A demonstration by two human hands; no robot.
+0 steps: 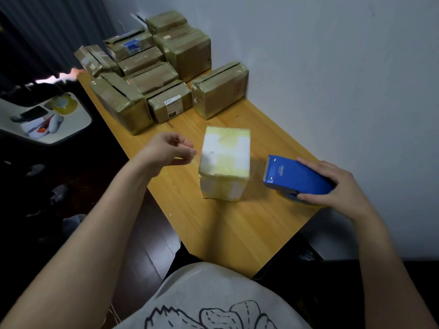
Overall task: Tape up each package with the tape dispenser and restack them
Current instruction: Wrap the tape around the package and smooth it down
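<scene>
A pale box wrapped in yellowish tape [225, 162] stands upright in the middle of the wooden table [237, 233]. My left hand [169, 149] hovers just left of it with fingers loosely curled, holding nothing and not touching the box. My right hand [337, 188] grips the blue tape dispenser [294, 178], which rests on the table to the right of the box, its cutter end pointing toward the box.
Several taped brown packages [152, 79] are stacked and lined up at the far end of the table against the white wall. One more brown package [219, 90] stands apart on their right. A side surface at left holds a tape roll [64, 104] and small items.
</scene>
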